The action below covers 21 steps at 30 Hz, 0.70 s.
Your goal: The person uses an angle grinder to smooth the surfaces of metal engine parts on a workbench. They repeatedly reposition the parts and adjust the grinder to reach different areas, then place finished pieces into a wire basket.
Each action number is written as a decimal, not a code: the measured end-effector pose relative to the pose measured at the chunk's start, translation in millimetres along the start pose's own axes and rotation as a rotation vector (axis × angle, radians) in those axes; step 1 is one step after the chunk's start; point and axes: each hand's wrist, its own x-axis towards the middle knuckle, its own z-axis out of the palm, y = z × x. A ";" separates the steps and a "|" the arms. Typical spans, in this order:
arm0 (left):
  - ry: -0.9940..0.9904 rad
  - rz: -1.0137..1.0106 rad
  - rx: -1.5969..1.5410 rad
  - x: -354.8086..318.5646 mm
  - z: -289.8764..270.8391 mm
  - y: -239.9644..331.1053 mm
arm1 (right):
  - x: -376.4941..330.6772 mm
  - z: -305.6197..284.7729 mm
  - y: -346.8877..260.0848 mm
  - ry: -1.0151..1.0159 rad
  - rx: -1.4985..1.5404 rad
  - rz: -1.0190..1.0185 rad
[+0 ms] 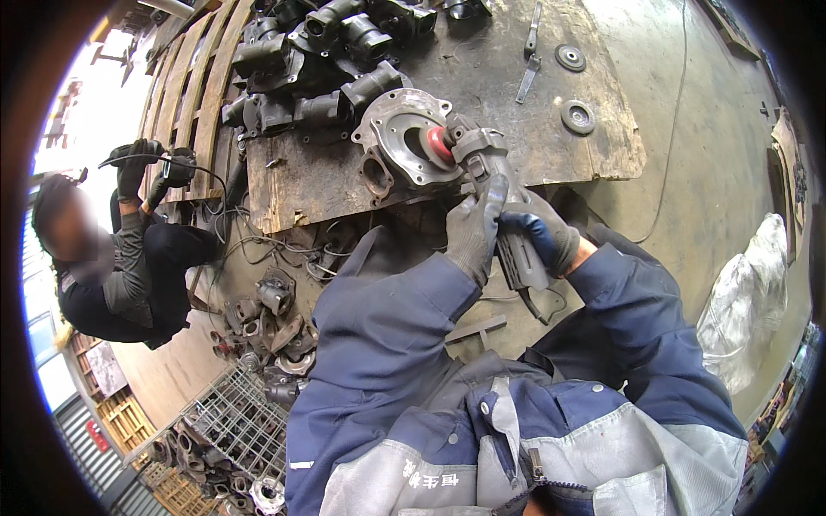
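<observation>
Both my hands wear grey and blue work gloves and grip an angle grinder. My left hand (475,225) wraps round the front of its body, just behind the head. Farther back, my right hand (544,230) closes round the rear of the body. The angle grinder (486,159) points away from me, and its red disc (440,144) sits at the opening of a grey metal pump housing (401,120). Whether disc and metal touch, I cannot tell. The housing lies on the worn wooden board (482,86), flange up, with a smaller round port at its near left.
Dark castings (344,43) are heaped on the board's far left. Two grinding discs (577,117) and a wrench-like tool (527,79) lie to the right. At left a co-worker (129,267) crouches holding a corded tool. More castings (274,322) and a wire cage (232,421) stand lower left.
</observation>
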 end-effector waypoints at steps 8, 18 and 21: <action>-0.034 0.036 0.107 -7.3 -3.0 5.4 | 1.4 11.7 2.7 -0.021 0.104 -0.026; -0.075 -0.012 -0.381 39.1 3.2 7.5 | 46.8 -17.5 -13.6 -0.218 -0.618 -0.503; -0.108 -0.007 -0.393 48.7 0.0 18.0 | 52.6 -12.7 -30.6 -0.086 -0.255 0.001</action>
